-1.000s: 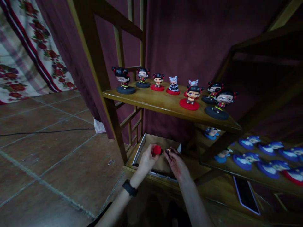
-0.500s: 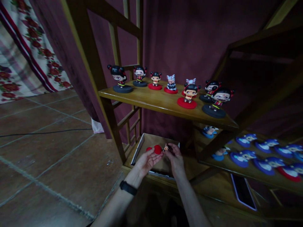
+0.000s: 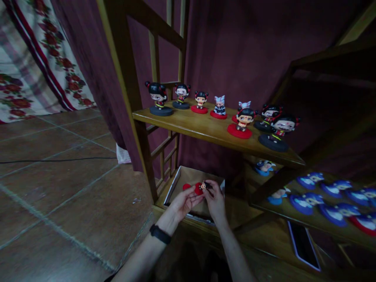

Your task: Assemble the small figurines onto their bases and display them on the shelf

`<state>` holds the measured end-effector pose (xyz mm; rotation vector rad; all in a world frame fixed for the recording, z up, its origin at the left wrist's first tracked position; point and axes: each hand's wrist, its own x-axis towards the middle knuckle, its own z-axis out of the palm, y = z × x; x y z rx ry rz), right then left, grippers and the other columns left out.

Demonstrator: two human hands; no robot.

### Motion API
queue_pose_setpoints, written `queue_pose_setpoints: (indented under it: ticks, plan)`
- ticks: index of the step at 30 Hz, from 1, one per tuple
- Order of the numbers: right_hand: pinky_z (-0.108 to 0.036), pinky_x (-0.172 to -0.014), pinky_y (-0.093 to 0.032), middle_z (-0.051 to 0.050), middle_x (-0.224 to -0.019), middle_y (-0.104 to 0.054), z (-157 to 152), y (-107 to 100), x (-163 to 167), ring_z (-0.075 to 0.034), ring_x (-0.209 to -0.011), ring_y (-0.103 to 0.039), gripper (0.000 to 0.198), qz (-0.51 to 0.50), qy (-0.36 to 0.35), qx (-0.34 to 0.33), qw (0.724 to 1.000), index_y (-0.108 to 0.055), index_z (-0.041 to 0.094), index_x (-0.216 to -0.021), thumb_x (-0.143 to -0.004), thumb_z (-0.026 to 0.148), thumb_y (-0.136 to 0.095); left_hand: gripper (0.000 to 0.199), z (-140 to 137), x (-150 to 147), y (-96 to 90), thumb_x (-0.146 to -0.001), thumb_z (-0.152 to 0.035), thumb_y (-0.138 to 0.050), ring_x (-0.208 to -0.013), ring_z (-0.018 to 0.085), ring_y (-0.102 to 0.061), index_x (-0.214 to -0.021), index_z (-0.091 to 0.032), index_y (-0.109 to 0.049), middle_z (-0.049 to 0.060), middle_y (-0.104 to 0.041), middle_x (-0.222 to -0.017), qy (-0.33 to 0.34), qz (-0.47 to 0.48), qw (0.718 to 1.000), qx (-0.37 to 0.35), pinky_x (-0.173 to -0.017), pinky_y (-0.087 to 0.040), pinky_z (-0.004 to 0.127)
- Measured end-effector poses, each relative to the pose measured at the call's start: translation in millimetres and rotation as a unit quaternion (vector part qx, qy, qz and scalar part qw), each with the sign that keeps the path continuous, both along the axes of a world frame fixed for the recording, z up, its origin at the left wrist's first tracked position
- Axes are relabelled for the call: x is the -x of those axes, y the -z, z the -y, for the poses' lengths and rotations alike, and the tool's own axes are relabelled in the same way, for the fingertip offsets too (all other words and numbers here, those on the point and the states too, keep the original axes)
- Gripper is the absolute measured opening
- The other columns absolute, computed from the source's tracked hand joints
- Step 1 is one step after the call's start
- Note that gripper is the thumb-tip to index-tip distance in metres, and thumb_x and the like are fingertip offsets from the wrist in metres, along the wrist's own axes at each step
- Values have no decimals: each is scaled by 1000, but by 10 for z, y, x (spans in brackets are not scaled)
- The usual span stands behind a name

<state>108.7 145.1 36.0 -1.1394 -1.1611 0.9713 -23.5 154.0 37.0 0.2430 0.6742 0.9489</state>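
Note:
My left hand (image 3: 184, 203) is closed on a round red base (image 3: 198, 189), palm turned up, above an open cardboard box (image 3: 202, 211) on the lower shelf. In my right hand (image 3: 215, 196) is a small black-haired figurine (image 3: 203, 185), pinched between the fingers. The figurine is against the face of the red base; whether the two are joined I cannot tell. Another red piece (image 3: 186, 187) shows just left of my left fingers, in or over the box.
Several figurines on black or red bases stand on the wooden shelf (image 3: 199, 127) above my hands. To the right, several blue figurines (image 3: 307, 199) fill a lower shelf. A phone (image 3: 304, 244) lies below them. A cable (image 3: 58, 160) crosses the tiled floor at left.
My right hand has brought the figurine left onto the red base, which was apart from it before. The view has shifted slightly, so the shelf sits further right.

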Motion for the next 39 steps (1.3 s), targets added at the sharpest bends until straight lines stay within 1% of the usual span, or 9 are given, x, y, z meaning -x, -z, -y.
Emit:
queue_pose_setpoints:
  ticks: [4,8,11,15,19,22,31,37,39]
  plan:
    - [-29,-71,-52,-4,-98,-66,-20,42,3,-19,-90,-63,30,7,-4,-2,1000,-55,23,-101,-72,30,-59,24,-14,15,25,-79,-22,-58,-79,19,-67,-97,-5,-59,15,-68,-82,9,-11,1000,1,-73,-53,26]
    - [-29,-69,-53,-4,-95,-67,-28,73,-2,-19,-88,-64,31,10,-9,9,1000,-54,23,-102,-72,30,-58,25,-25,25,50,-78,-24,-61,-73,19,-67,-96,-7,-58,14,-69,-81,6,-28,1000,-6,-70,-54,26]
    - [-29,-68,-53,-3,-94,-67,-30,83,-5,-18,-85,-64,31,24,-3,9,1000,-54,24,-102,-72,30,-59,26,-23,25,55,-77,-24,-62,-73,19,-67,-96,-7,-58,15,-69,-82,3,-32,999,-17,-68,-54,27]
    - [-28,-66,-52,-3,-91,-68,-20,72,-1,-18,-82,-65,30,29,-11,6,999,-55,24,-102,-72,30,-58,26,-16,23,49,-76,-25,-63,-73,19,-67,-95,-7,-58,15,-68,-82,2,-38,999,-24,-66,-54,26]
    - [-29,-71,-52,-2,-95,-67,0,46,4,-18,-86,-64,29,36,-14,2,999,-55,24,-101,-73,29,-58,27,-12,16,53,-76,-27,-63,-69,18,-67,-94,-7,-58,14,-68,-79,-1,-44,999,-22,-66,-54,26]
    - [-31,-76,-51,-3,-99,-66,5,40,-1,-18,-90,-63,27,48,-15,-2,999,-55,24,-101,-74,28,-56,28,-17,8,63,-77,-29,-63,-71,20,-67,-94,-8,-57,15,-68,-78,-2,-56,998,-18,-64,-54,26]
    - [-31,-73,-52,-2,-94,-67,-30,93,-27,-18,-88,-63,26,68,-16,-5,998,-56,25,-99,-73,28,-55,22,-22,-16,62,-73,-24,-66,-70,20,-67,-88,-9,-58,13,-69,-77,-11,-66,997,-27,-64,-54,29]
    - [-32,-76,-52,-3,-97,-66,-30,76,-22,-19,-90,-63,25,52,-36,5,998,-55,24,-98,-73,30,-56,20,-13,-14,76,-71,-22,-68,-63,16,-65,-83,-10,-57,10,-68,-72,-27,-76,996,-38,-68,-54,30]
    - [-32,-76,-51,-4,-97,-66,-39,84,-23,-18,-90,-62,25,50,-31,4,998,-55,23,-96,-73,31,-57,22,-11,-14,79,-70,-23,-69,-62,15,-65,-82,-11,-57,9,-67,-72,-31,-88,995,-46,-67,-53,29]
